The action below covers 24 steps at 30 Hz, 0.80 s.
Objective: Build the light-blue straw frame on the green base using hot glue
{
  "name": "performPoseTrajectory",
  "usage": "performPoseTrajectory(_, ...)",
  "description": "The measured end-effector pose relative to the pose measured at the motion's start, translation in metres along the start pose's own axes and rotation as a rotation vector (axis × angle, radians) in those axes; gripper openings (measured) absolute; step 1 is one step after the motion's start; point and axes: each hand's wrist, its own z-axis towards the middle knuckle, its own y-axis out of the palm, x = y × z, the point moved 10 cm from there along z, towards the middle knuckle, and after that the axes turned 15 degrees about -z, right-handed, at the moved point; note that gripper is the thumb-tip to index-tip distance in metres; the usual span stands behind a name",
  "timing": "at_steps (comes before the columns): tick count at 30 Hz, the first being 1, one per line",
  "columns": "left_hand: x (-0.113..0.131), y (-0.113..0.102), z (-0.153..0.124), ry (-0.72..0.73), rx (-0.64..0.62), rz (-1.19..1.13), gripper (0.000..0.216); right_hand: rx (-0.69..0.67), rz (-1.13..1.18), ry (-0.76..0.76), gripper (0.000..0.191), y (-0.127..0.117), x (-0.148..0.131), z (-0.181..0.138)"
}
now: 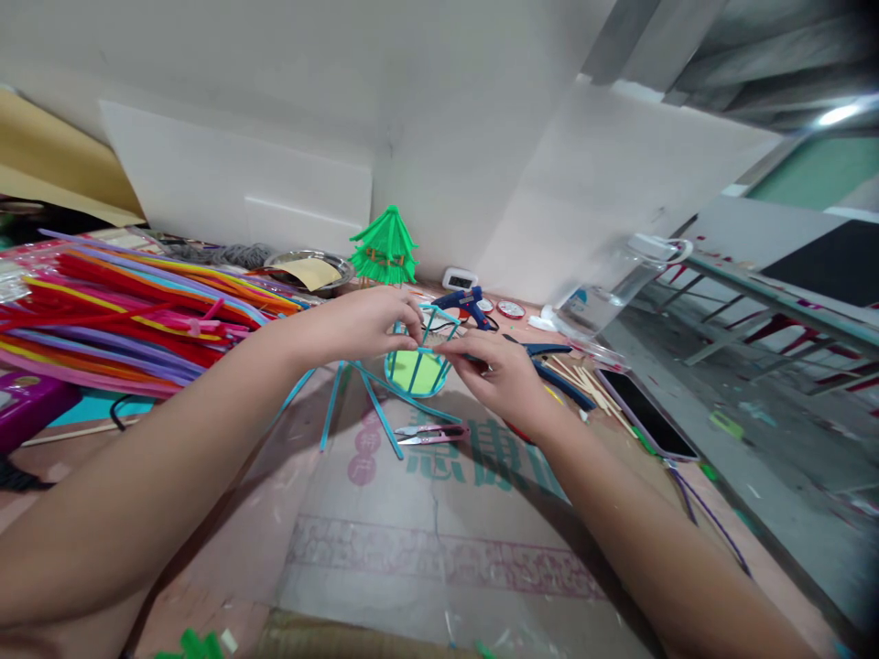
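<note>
1. At the centre of the view, upright on the surface (237, 595): an open blue cage (414, 373) of thin fuzzy bars, with a yellow-green disc (429, 373) as its floor.
2. Left hand (385, 322) and right hand (504, 375) close together over the cage, fingertips pinched on its near top bar.
3. Left of upper centre: a shiny metal bowl (349, 272), with a piece of yellow card (312, 273) lying in or across it; anything underneath, impossible to tell.
4. Right of centre, near the wall: a clear bottle (594, 297) with a white lid (656, 247); contents too blurred to tell.
5. At the left edge: a purple box (34, 407), contents hidden. Just above, a wide heap of coloured pipe cleaners (137, 311).
6. Behind the cage: a green peaked roof (385, 247) and, to its right, a blue glue gun (461, 302).
7. Just below the cage: loose blue strips (379, 412) and pink snips (431, 433) on a printed plastic sheet (439, 513).
8. Towards the right: blue-handled pliers (559, 371), wooden sticks (591, 389) and a dark-screened phone (649, 414), side by side.
</note>
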Motion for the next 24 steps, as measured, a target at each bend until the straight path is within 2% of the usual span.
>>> performPoseTrajectory(12, 0.001, 0.000, 0.000, -0.024, 0.026, -0.017, 0.029, -0.031, -0.021, -0.029, 0.023, 0.002, -0.005, 0.000)
performPoseTrajectory(18, 0.003, 0.002, 0.000, -0.055, 0.017, -0.009, 0.026, -0.095, -0.016, -0.003, 0.023, 0.000, 0.001, 0.001)
performPoseTrajectory(24, 0.005, 0.003, 0.002, -0.022, 0.011, 0.002, 0.022, -0.159, 0.014, 0.057, 0.018, -0.003, 0.011, 0.001)
